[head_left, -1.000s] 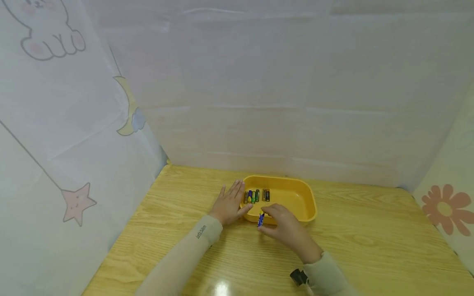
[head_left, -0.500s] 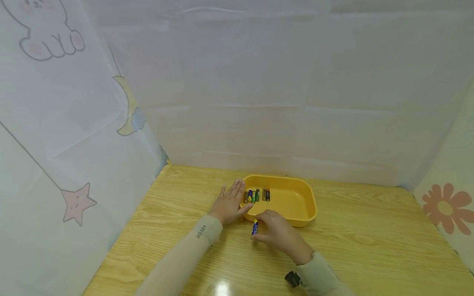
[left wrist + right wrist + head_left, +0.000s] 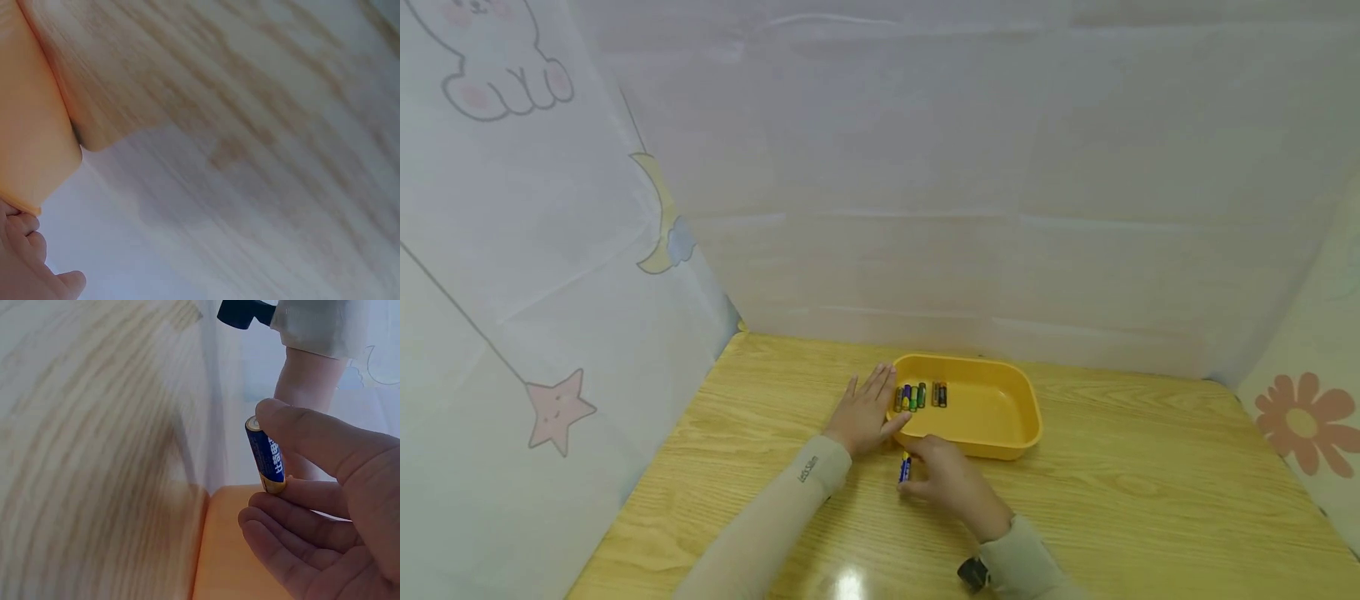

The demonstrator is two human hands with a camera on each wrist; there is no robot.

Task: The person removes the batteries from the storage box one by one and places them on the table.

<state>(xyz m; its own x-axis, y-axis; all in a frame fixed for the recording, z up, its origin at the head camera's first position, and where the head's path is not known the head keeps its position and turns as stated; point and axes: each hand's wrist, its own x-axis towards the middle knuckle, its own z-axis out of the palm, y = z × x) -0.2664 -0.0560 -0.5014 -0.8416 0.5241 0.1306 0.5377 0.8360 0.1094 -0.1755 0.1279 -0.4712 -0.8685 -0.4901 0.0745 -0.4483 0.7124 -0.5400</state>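
Observation:
Between thumb and fingers my right hand (image 3: 951,479) pinches a blue battery with a yellow end (image 3: 267,453), just in front of the yellow tray (image 3: 1000,448). The right wrist view shows the thumb at one end of the battery and a finger at the other. My left hand (image 3: 859,418) lies with straight fingers along the tray's left end, fingertips at the rim. Inside the tray at the left, several batteries (image 3: 913,398) lie side by side in a row. A pair of dark batteries (image 3: 939,394) sits a little to their right.
The tray stands toward the back of a wood-grain table (image 3: 1150,467). Pale printed sheets rise behind it (image 3: 925,208) and on both sides. A black wrist camera (image 3: 973,575) sits at the right sleeve.
My right hand has carried the blue battery from over the tray's front rim toward the left and nearer to me, in front of the tray. The left hand has stayed still.

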